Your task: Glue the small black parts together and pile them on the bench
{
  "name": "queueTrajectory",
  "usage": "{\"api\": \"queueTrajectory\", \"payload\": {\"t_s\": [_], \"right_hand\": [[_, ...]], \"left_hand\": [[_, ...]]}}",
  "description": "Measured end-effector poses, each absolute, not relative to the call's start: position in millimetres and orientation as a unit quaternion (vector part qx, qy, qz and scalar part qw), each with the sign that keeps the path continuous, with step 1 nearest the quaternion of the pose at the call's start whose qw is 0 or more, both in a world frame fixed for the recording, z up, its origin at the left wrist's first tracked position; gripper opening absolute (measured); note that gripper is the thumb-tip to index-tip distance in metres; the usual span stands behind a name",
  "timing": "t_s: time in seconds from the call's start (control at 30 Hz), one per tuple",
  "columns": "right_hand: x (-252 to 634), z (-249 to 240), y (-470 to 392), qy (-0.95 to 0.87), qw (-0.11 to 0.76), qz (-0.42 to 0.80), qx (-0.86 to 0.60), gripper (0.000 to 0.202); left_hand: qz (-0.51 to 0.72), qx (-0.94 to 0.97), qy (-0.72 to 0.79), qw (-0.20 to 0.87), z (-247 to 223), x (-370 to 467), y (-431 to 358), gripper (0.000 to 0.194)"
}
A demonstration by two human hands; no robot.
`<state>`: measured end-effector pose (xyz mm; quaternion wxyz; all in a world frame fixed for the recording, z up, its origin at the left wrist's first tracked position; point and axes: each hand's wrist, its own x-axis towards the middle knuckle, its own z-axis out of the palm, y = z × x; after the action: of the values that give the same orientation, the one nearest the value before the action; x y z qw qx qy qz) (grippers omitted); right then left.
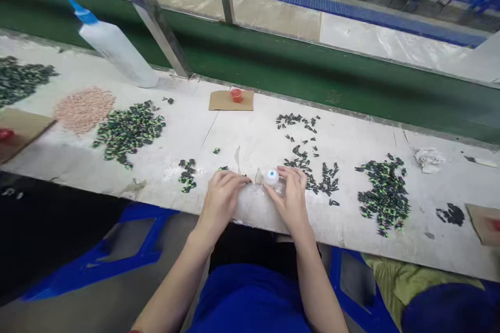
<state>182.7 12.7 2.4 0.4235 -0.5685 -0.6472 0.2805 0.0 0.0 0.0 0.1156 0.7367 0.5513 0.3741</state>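
Observation:
My right hand (pixel 291 195) holds a small white round bottle (pixel 272 179) with a blue tip between thumb and fingers, close to the table top. Just left of it, my left hand (pixel 221 195) is closed in a pinch, and a small dark piece (pixel 246 177) shows at its fingertips. A thin greyish translucent scrap (pixel 259 177) lies between the two hands. Beside my right hand spread loose small black parts (pixel 300 153). A little cluster of black and green parts (pixel 187 176) lies to the left of my left hand.
Further left are a black-green pile (pixel 130 130), a pink pile (pixel 84 108) and a large white bottle (pixel 121 54) with a blue nozzle. A red cap (pixel 236 95) rests on cardboard (pixel 221 101) at the back. Another black-green pile (pixel 385 195) lies right. Blue stools (pixel 133 239) stand below.

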Motion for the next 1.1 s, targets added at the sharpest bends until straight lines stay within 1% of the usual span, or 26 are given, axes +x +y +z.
{"api": "queueTrajectory", "payload": {"t_s": [0.1, 0.17, 0.37, 0.47, 0.57, 0.77, 0.93, 1.1], "right_hand": [[191.0, 0.7, 1.0, -0.573, 0.444, 0.371, -0.581, 0.030], [199.9, 2.0, -8.0, -0.533, 0.462, 0.402, -0.585, 0.030], [228.6, 9.6, -33.2, -0.478, 0.536, 0.352, -0.600, 0.030], [231.0, 9.1, -38.8, -0.452, 0.552, 0.359, -0.602, 0.025], [227.0, 8.7, -39.3, -0.441, 0.540, 0.364, -0.617, 0.022], [222.6, 11.4, -36.3, -0.471, 0.489, 0.364, -0.637, 0.028], [222.9, 12.9, -35.6, -0.469, 0.475, 0.365, -0.649, 0.030], [222.2, 12.3, -34.5, -0.475, 0.474, 0.362, -0.647, 0.029]], "left_hand": [[0.340, 0.758, 0.524, 0.186, -3.0, 19.4, -19.1, 0.018], [0.331, 0.762, 0.517, 0.206, -5.9, 29.1, -27.4, 0.019], [0.382, 0.723, 0.540, 0.199, -15.3, 35.5, -33.1, 0.021], [0.395, 0.724, 0.524, 0.212, -17.9, 33.6, -33.2, 0.020], [0.399, 0.729, 0.521, 0.196, -19.1, 34.3, -33.4, 0.018], [0.407, 0.718, 0.535, 0.181, -18.2, 37.6, -32.5, 0.015], [0.399, 0.719, 0.535, 0.190, -18.5, 37.0, -32.8, 0.021], [0.395, 0.717, 0.541, 0.193, -19.5, 37.1, -33.7, 0.023]]}}
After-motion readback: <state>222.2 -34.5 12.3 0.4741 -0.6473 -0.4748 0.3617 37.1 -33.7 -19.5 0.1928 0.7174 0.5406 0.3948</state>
